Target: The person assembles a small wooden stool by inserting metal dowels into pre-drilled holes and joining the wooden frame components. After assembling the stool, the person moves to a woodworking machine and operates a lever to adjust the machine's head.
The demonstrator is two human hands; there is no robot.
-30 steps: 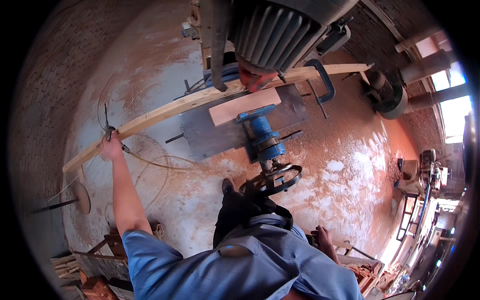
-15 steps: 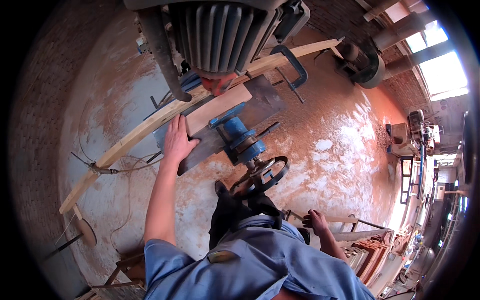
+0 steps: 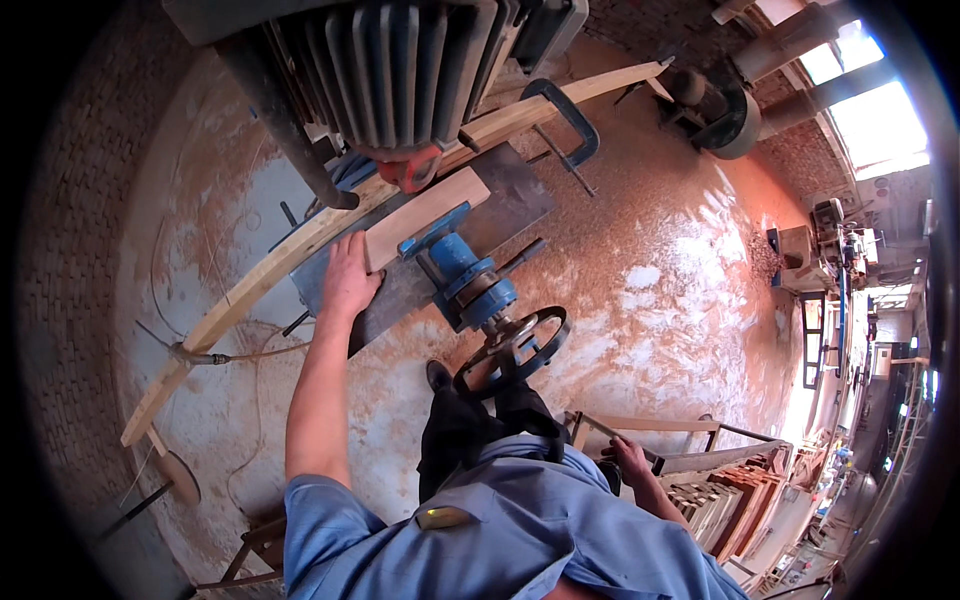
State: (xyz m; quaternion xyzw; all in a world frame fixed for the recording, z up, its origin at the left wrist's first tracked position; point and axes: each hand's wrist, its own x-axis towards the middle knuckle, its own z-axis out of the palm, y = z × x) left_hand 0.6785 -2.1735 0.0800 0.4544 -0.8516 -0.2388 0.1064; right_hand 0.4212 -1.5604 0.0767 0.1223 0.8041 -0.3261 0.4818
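My left hand (image 3: 349, 281) is at the near-left end of a pale wooden block (image 3: 428, 217), fingers along its far corner and thumb against the near one. The block lies on a dark metal machine table (image 3: 392, 318), under the orange-red cutter head (image 3: 410, 168) of a large ribbed motor (image 3: 385, 75). A blue screw clamp (image 3: 460, 275) with a black handwheel (image 3: 515, 352) presses its jaw along the block's near side. Low on the right, my right hand (image 3: 630, 460) is curled at a thin bar beside a wooden frame; what it grips is unclear.
A long wooden beam (image 3: 262, 270) runs diagonally behind the block, with a dark C-clamp (image 3: 567, 125) on it. An air hose nozzle (image 3: 205, 358) hangs at the left. Stacked wood strips (image 3: 735, 495) lie at lower right. Sawdust covers the floor (image 3: 620, 240).
The machine and block have shifted slightly left in view. My left thumb has drawn closer to the block's end. My right hand has moved slightly lower, onto the thin bar.
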